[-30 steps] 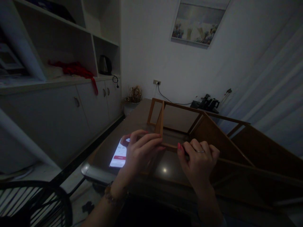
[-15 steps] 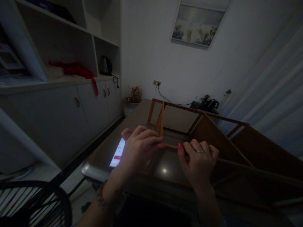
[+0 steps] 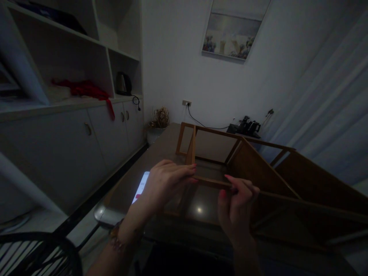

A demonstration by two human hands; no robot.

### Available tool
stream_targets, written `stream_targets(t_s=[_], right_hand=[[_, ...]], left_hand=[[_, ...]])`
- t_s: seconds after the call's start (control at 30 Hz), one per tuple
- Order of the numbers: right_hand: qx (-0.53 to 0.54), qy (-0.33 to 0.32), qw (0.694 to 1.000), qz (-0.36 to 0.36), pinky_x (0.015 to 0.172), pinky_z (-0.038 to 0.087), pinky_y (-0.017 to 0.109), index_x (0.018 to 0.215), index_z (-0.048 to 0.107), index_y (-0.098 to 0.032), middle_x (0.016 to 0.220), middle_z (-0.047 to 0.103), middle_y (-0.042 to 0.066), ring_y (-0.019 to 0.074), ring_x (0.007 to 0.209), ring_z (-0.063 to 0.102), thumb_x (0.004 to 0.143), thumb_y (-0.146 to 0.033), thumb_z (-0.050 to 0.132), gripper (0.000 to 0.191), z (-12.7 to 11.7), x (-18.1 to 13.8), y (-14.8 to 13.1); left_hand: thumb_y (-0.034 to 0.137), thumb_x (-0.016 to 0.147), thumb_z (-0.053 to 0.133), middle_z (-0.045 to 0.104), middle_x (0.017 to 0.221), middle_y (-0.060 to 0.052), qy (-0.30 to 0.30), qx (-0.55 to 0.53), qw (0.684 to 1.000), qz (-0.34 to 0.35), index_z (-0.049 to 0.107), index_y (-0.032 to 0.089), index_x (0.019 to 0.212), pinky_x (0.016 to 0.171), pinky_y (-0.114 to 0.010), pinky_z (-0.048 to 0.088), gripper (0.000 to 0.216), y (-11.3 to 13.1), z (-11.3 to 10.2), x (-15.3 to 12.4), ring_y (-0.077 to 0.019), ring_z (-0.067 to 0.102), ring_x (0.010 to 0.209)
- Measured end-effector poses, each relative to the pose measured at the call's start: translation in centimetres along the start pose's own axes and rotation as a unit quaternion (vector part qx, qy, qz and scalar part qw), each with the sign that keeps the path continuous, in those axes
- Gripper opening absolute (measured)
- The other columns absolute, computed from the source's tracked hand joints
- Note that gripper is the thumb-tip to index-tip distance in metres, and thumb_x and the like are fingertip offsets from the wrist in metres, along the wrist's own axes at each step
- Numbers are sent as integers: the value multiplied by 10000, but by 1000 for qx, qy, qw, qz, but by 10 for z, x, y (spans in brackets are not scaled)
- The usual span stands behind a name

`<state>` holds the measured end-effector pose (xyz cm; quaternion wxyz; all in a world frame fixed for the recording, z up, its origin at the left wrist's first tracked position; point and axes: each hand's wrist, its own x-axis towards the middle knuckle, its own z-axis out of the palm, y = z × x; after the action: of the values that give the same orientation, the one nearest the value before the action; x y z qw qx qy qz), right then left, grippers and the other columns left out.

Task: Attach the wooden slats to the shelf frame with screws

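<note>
A wooden shelf frame (image 3: 258, 165) lies on its side on the dark glossy table (image 3: 169, 142). My left hand (image 3: 168, 182) rests on the frame's near left corner, fingers together and curled over the top rail. My right hand (image 3: 237, 199) grips the same near rail a little to the right, thumb under and fingers over it. A lit phone (image 3: 140, 188) lies on the table, partly hidden behind my left hand.
White cupboards and shelves (image 3: 71, 126) line the left wall, with a red cloth (image 3: 83, 89) and a kettle (image 3: 123, 83). A potted dry plant (image 3: 159, 122) and a dark device (image 3: 245, 125) stand at the table's far end. A black wire chair (image 3: 34, 253) is at lower left.
My right hand has turned and lifted, its grip on the rail shifting. My left hand has slid further over the phone, hiding more of the screen. The view has dipped slightly.
</note>
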<state>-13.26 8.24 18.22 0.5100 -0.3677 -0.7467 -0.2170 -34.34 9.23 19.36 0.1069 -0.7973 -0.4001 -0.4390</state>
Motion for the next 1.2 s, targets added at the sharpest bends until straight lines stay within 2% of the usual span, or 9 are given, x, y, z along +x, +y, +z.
stream_targets(t_s=[0.13,0.33,0.57,0.73,0.8,0.93,1.0,1.1,1.2], right_hand=[[31,37,998,45,783,355,355,1264,395,-205,1034,519,77,203,918,464,927,-139,376,344,-4,-17,-10],[65,-25,984,161,728,415,310,992,553,-227,915,510,44,175,840,508,961,-164,332,232,-15,-44,-22],[105,-106,979,137,704,491,288,980,678,-271,965,562,49,171,870,597,932,-242,470,215,-25,-64,-14],[226,-168,951,128,546,482,230,1056,680,-299,650,618,-21,131,601,597,925,-220,479,253,-34,-62,-13],[237,-179,940,165,529,483,223,1032,698,-309,653,646,-23,130,579,606,922,-256,494,238,-36,-65,-16],[229,-156,901,334,709,524,228,1116,656,-309,1035,698,11,165,901,659,928,-344,500,248,-33,-82,-19],[250,-126,870,406,720,518,223,1168,611,-296,1086,673,26,171,966,639,934,-378,484,279,-27,-94,-17],[294,-81,845,439,646,507,230,1130,564,-292,937,661,22,163,829,638,931,-440,455,271,-12,-108,-8],[307,-53,842,441,499,444,219,852,518,-274,671,543,-25,143,584,550,887,-475,497,204,-1,-115,4]], left_hand=[[411,880,582,739,1056,19,9,13,1000,10,663,268,1038,697,-289,432,228,-1,0,-1,-147,714,855],[402,880,590,745,1037,23,27,10,999,20,669,261,1029,699,-284,434,220,-3,2,-2,-134,713,820],[390,877,597,748,1027,24,18,-5,1000,25,672,256,1020,703,-275,452,210,-3,1,0,-126,713,833],[382,872,603,748,1027,4,32,1,999,32,677,243,1013,701,-290,475,211,-1,0,1,-141,713,790],[372,874,604,746,1035,2,38,9,999,36,673,239,1010,696,-293,471,203,0,0,0,-145,712,779],[370,876,603,743,1045,14,42,18,998,42,665,243,1013,692,-300,459,197,0,-1,0,-153,713,776],[364,875,605,747,1031,14,47,22,998,48,665,240,1019,686,-300,455,199,1,-2,0,-155,713,773],[357,886,588,749,1024,4,51,26,996,65,667,231,1035,670,-300,455,211,1,-3,1,-154,711,748],[365,905,553,755,999,3,52,29,995,75,666,232,1060,655,-306,458,233,-1,-3,1,-158,706,719]])
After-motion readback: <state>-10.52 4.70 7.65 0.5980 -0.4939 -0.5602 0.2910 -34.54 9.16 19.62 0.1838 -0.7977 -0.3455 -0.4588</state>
